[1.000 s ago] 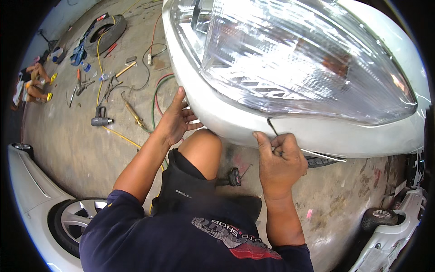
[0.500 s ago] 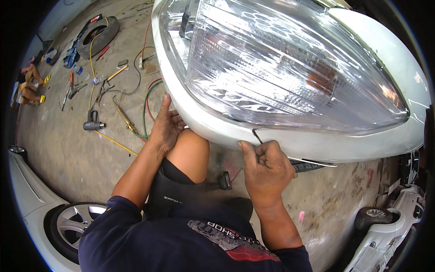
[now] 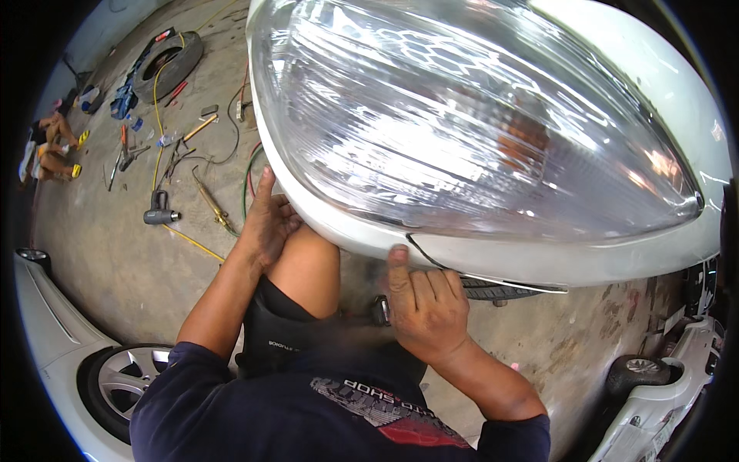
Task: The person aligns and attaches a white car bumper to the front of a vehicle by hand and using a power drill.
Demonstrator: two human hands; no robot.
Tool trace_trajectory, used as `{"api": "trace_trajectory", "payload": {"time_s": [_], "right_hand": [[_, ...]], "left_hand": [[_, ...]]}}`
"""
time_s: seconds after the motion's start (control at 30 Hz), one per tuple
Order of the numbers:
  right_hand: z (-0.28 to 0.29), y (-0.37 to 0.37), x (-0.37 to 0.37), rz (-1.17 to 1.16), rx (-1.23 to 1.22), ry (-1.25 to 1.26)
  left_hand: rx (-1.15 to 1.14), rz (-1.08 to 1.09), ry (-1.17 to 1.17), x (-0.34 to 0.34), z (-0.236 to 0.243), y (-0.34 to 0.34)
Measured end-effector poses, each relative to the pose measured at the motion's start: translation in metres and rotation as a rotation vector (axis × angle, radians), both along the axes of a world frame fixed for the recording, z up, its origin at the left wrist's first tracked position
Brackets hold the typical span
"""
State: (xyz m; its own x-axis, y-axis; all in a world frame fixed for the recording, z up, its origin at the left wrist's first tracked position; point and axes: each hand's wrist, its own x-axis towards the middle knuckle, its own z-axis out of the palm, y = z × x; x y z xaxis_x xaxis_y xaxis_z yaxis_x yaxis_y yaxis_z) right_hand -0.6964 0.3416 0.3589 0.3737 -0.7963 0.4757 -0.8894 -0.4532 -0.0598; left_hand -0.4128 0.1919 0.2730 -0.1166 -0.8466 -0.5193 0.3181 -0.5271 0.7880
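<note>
A large clear headlight [image 3: 431, 146] in a white bumper [image 3: 608, 258] fills the upper right. My left hand [image 3: 269, 231] touches the bumper’s lower left edge beside my bare knee, thumb upright, bent fingers at the rim. Under the headlight, my right hand [image 3: 423, 304] has its thumb against the bumper and its other fingers curled; what they hold, if anything, is hidden. Above it a thin dark line [image 3: 422, 250] runs down to a pale narrow edge along the bumper. Part of a black tool [image 3: 382, 310] shows beside that hand on the floor.
A heat gun [image 3: 162, 215], brass torch [image 3: 212, 200], hoses and several hand tools lie left. Behind are a loose tyre [image 3: 178, 69] and seated people [image 3: 55, 154]. A silver car [image 3: 58, 308] stands lower left, a white car [image 3: 647, 416] lower right.
The bumper and headlight appear lower and further left in the view. My right hand has moved left and down, its fingers now more bent over; my left hand has shifted slightly left.
</note>
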Motion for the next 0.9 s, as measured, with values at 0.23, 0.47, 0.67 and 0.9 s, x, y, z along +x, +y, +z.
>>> {"api": "trace_trajectory", "payload": {"time_s": [0.23, 0.47, 0.67, 0.9], "right_hand": [[0.024, 0.0, -0.002, 0.036, 0.15, -0.001], [0.021, 0.006, 0.0, 0.013, 0.207, -0.018], [0.019, 0.01, -0.028, 0.047, 0.271, -0.117], [0.009, 0.007, -0.036, 0.06, 0.338, 0.007]], "left_hand": [[-0.866, -0.094, -0.987, -0.037, 0.065, 0.079], [-0.996, -0.064, -1.011, -0.089, 0.042, 0.078], [-1.012, -0.022, -0.957, -0.088, 0.017, 0.076], [-1.078, -0.073, -0.982, -0.069, 0.014, 0.058]]}}
